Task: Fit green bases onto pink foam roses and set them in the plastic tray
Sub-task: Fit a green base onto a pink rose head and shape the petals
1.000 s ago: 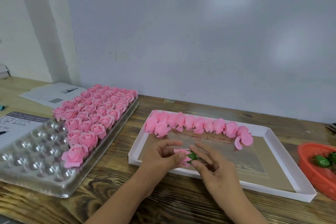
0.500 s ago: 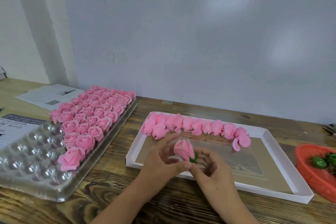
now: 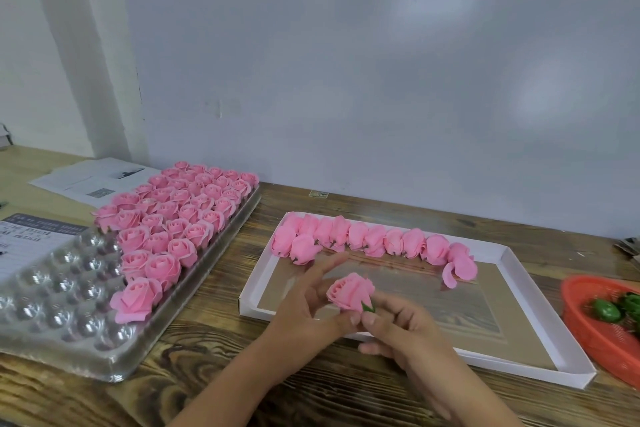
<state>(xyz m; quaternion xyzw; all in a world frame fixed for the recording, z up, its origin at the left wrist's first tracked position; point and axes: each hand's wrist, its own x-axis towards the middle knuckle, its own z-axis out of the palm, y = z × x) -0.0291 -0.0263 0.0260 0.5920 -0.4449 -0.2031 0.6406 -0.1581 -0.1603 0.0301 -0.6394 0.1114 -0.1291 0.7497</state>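
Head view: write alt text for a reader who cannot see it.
Two hands, left hand and right hand, hold a pink foam rose with a green base above a white box of loose roses. A part-filled plastic tray lies left, an orange basket right.

Wooden table point(image 3: 214, 388) with plastic tray point(image 3: 69, 340), white box point(image 3: 512, 255), red basket point(image 3: 602, 340), papers point(image 3: 93, 180).

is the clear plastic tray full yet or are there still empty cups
Not full. The plastic tray holds pink roses across its far part, but the near-left cups show bare clear plastic with nothing in them.
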